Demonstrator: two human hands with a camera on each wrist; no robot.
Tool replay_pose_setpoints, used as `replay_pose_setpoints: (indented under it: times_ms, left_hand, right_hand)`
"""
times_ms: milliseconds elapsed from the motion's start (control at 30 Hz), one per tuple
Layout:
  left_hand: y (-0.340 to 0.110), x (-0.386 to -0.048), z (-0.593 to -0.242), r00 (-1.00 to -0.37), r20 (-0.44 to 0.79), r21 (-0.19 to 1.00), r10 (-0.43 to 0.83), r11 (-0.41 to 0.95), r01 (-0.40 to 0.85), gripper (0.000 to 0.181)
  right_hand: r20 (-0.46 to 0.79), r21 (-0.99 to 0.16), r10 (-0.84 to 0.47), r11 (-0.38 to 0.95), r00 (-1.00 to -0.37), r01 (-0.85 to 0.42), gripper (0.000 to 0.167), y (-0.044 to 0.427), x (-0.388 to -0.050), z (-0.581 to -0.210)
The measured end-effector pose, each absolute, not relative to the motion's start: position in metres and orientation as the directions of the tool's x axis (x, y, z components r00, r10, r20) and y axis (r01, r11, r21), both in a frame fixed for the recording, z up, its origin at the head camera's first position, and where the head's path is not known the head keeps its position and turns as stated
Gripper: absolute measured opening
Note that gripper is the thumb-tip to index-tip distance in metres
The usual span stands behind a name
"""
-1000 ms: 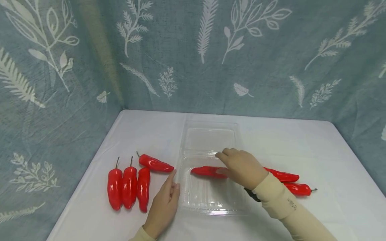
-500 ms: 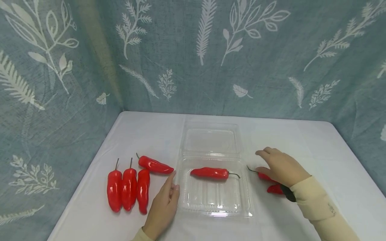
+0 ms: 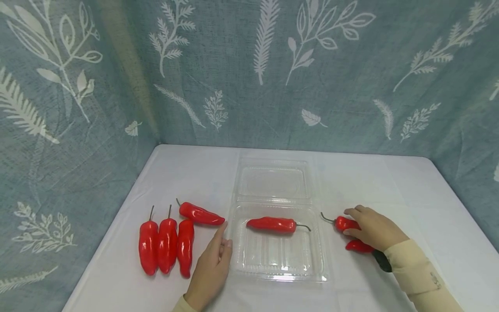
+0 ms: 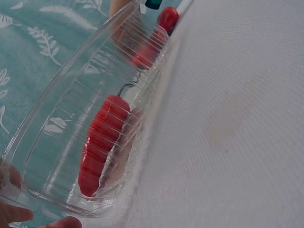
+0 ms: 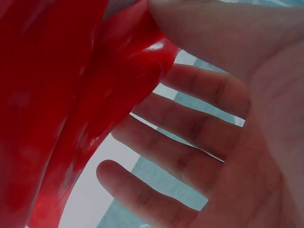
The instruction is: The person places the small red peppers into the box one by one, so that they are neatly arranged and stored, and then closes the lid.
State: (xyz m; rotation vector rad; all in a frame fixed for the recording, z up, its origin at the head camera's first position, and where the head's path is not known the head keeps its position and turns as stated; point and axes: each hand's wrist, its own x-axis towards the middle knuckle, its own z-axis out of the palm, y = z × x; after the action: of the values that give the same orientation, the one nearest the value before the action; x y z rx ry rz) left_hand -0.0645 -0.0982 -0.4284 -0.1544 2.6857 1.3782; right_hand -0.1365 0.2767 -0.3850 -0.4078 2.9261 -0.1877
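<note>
A clear hinged plastic clamshell box (image 3: 273, 271) lies with its lid folded back, and one red chili pepper (image 3: 270, 224) rests crosswise inside. My left hand (image 3: 210, 266), fingers relaxed, is at the box's left edge; in the left wrist view its fingertips (image 4: 66, 222) show by the box corner. To the right of the box my right hand (image 3: 376, 229) pinches a red chili pepper (image 3: 343, 223) on the table, with thumb and fingers on opposite sides. Against it lies another red chili pepper (image 3: 358, 246), partly hidden under the hand. In the right wrist view the thumb (image 5: 204, 33) touches the red pepper (image 5: 128, 61).
Left of the box are several more red chili peppers: upright ones in a row (image 3: 167, 245) and a slanted one (image 3: 200, 213) near the left fingertips. A white cloth covers the table (image 3: 362, 182). Behind it hangs a blue-green leaf-patterned curtain (image 3: 234, 65).
My right hand has let go of the pepper in the box, moved right and come down onto a pepper on the table. The left hand has stayed in place.
</note>
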Motion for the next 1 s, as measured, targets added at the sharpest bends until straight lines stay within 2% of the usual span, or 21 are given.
replay_pose_setpoints:
  times_ms: [567, 700, 1000]
  left_hand:
    - [-0.0989, -0.0630, -0.4295, -0.991, -0.132, 0.806, -0.023, 0.580, -0.121, 0.066]
    - [-0.0987, -0.0628, -0.4287, -0.990, -0.141, 0.806, -0.022, 0.579, -0.128, 0.067]
    - [-0.0986, -0.0637, -0.4273, -0.990, -0.140, 0.804, -0.030, 0.579, -0.132, 0.066]
  right_hand:
    - [-0.243, -0.228, -0.254, 0.953, -0.936, -0.200, 0.050, 0.2769, -0.1376, -0.3868]
    - [-0.232, -0.218, -0.270, 0.951, -0.935, -0.221, 0.054, 0.2755, -0.1386, -0.3867]
    - [-0.182, -0.206, -0.300, 0.943, -0.936, -0.262, 0.051, 0.2760, -0.1396, -0.3890]
